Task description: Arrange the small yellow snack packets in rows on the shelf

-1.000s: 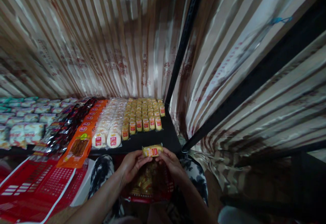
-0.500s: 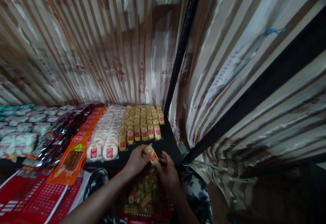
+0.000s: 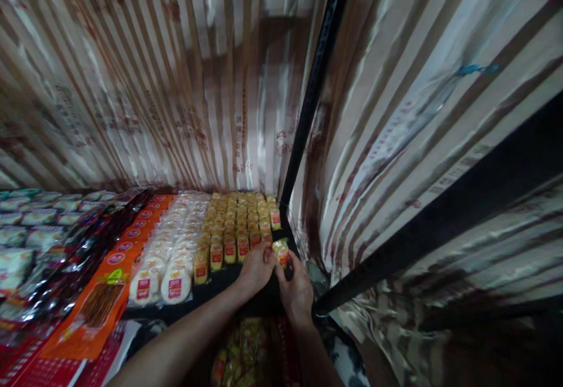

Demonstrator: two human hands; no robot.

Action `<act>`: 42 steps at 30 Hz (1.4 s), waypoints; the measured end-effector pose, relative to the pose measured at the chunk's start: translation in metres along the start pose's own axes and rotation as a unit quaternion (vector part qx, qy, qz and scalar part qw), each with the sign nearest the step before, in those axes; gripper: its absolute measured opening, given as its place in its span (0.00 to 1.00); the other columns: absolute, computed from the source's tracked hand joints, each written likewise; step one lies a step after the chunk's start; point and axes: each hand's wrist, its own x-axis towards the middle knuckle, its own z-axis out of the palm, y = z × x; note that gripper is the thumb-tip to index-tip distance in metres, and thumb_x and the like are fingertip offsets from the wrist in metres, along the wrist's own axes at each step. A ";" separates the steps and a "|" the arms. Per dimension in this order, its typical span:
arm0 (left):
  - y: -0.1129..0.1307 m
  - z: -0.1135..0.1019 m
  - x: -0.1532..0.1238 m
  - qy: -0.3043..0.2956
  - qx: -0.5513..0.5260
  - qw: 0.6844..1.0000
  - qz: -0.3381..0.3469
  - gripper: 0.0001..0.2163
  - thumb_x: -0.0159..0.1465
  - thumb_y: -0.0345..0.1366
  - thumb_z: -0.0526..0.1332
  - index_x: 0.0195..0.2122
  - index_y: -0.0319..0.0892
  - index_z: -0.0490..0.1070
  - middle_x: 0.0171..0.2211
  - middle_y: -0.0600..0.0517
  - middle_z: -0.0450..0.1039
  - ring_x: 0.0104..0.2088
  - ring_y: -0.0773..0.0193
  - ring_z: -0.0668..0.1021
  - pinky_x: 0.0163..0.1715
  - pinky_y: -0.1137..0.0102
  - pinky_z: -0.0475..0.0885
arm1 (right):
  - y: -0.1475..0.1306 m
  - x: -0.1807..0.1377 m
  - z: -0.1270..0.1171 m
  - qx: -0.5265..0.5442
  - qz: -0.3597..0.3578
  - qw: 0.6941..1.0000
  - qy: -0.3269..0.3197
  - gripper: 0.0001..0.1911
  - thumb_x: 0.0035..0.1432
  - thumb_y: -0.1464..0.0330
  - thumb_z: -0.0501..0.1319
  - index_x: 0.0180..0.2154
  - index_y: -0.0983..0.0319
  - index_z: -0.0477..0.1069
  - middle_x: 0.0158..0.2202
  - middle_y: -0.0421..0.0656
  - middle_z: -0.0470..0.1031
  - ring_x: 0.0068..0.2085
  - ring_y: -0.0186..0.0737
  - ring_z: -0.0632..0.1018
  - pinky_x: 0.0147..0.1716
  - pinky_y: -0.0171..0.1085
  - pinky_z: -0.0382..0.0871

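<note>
Both of my hands hold one small yellow wrapped snack packet [image 3: 281,253] with a red label, at the right front of the rows. My left hand [image 3: 257,268] pinches its left side with closed fingers. From the right and below, my right hand [image 3: 295,291] grips the same packet between thumb and fingers. Just behind and to the left stand rows of matching yellow packets [image 3: 229,249], labels facing me. Below my forearms, a container of loose yellow packets [image 3: 246,346] shows dimly.
Left of the yellow rows lie round white wrapped crackers [image 3: 176,281], an orange snack bag [image 3: 99,305], dark shiny packs [image 3: 65,264] and white packs [image 3: 41,217]. A black post [image 3: 303,129] rises at the corner. Striped plastic sheeting [image 3: 206,82] hangs behind.
My hands have moved forward and right with the yellow packet, up to the right end of the rows. My right fingers have closed in on it. The view has shifted slightly.
</note>
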 end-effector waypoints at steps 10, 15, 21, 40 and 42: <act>-0.008 0.021 0.011 -0.030 -0.024 0.997 -0.071 0.17 0.61 0.36 0.49 0.49 0.39 0.68 0.49 0.46 0.71 0.49 0.61 0.72 0.53 0.68 0.62 | 0.012 0.061 0.037 -0.023 0.049 0.999 0.001 0.28 0.57 0.55 0.47 0.50 0.68 0.65 0.44 0.55 0.73 0.43 0.48 0.74 0.42 0.43 0.66; 0.000 0.020 0.014 -0.048 -0.047 0.994 -0.088 0.19 0.62 0.37 0.47 0.51 0.38 0.66 0.53 0.46 0.68 0.52 0.61 0.70 0.54 0.70 0.61 | 0.024 0.075 0.052 -0.018 0.045 0.999 -0.011 0.26 0.56 0.57 0.48 0.49 0.67 0.66 0.43 0.54 0.73 0.43 0.46 0.74 0.44 0.42 0.66; -0.003 0.019 0.016 -0.040 -0.037 0.994 -0.097 0.18 0.62 0.36 0.47 0.48 0.39 0.69 0.51 0.46 0.70 0.51 0.62 0.71 0.54 0.70 0.61 | 0.031 0.082 0.065 0.000 0.064 0.998 -0.026 0.24 0.53 0.57 0.52 0.46 0.66 0.68 0.39 0.51 0.74 0.39 0.46 0.74 0.41 0.42 0.66; -0.047 0.038 0.006 -0.001 -0.076 0.996 -0.047 0.12 0.61 0.35 0.49 0.37 0.42 0.71 0.39 0.49 0.74 0.40 0.64 0.76 0.39 0.71 0.71 | 0.037 0.085 0.077 0.066 0.053 0.995 -0.057 0.29 0.56 0.54 0.48 0.53 0.63 0.65 0.46 0.50 0.74 0.46 0.45 0.74 0.47 0.42 0.66; -0.049 0.038 0.003 -0.001 -0.069 0.997 -0.036 0.12 0.60 0.33 0.49 0.37 0.41 0.71 0.37 0.49 0.75 0.39 0.64 0.76 0.39 0.71 0.71 | 0.039 0.085 0.078 0.067 0.051 0.995 -0.043 0.30 0.56 0.54 0.48 0.52 0.66 0.65 0.48 0.53 0.72 0.49 0.47 0.72 0.50 0.44 0.64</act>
